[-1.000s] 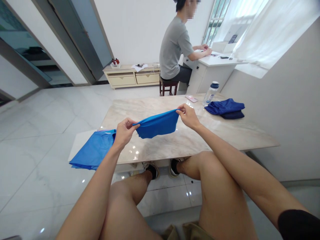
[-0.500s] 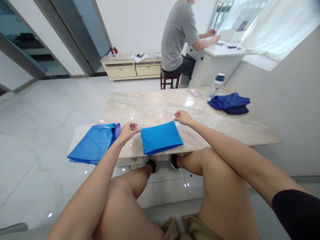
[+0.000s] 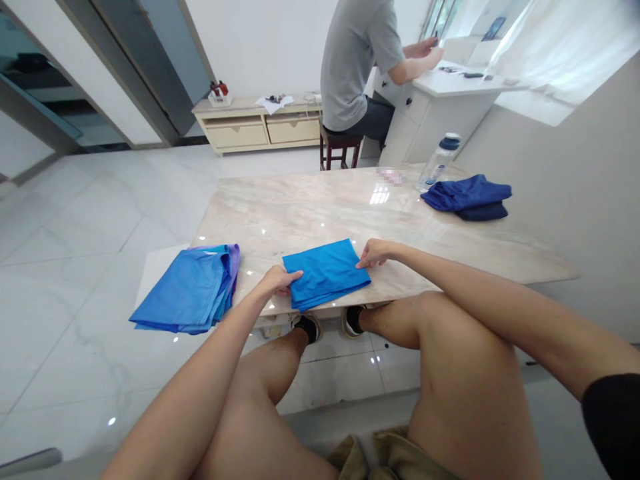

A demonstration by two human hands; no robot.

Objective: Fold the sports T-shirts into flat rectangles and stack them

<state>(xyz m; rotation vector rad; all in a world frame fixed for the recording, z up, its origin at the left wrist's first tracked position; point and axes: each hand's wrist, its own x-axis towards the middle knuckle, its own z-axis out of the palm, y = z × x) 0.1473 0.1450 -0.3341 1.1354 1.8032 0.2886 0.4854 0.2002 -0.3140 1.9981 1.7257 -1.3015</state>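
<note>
A bright blue folded cloth (image 3: 327, 275) lies near the front edge of the marble-patterned table (image 3: 280, 207). My left hand (image 3: 281, 279) grips its left side, thumb on top and the other fingers mostly hidden below. At its right side my right hand (image 3: 375, 253) pinches the edge between thumb and fingers. Slight wrinkles cross the cloth's upper face, and its layers show along the front. Left of my left hand rests a stack of folded blue and purple cloths (image 3: 183, 288), partly over the table's edge.
Dark blue crumpled cloth (image 3: 470, 198) lies at the table's right, beside a clear water bottle (image 3: 439, 163) with a blue cap. Beyond the table, a person in a grey shirt (image 3: 350, 67) sits on a stool (image 3: 340, 143) at a white desk (image 3: 440, 100). A low cabinet (image 3: 240, 133) stands behind.
Both hands have moved from the far corners of the blue cloth down to its sides and closed on them. The cloth's top has become slightly wrinkled. The camera view has shifted a little.
</note>
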